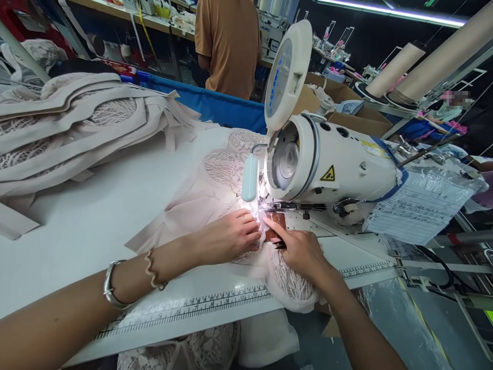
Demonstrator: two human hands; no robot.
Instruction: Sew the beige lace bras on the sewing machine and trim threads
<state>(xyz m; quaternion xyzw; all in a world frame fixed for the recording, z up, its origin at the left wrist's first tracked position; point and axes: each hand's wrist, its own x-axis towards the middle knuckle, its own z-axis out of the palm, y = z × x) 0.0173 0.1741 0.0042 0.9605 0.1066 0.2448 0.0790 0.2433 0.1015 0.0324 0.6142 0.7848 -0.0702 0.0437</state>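
A pale pink lace bra lies under the lit needle area of a white sewing machine. My left hand bears down on its fabric just left of the needle, fingers close together and curled over the cloth. My right hand stretches its index finger to the fabric beside the presser foot. Its other fingers are closed around small dark thread snips, whose pointed tips show. Below that hand, a lace cup hangs over the table's front edge. The needle itself is lost in the glare.
Stacked lace bra pieces cover the table's left side. A printed ruler strip runs along the front edge. A pale green lamp hangs by the needle. Behind are a blue cloth bin, a cardboard box and a person.
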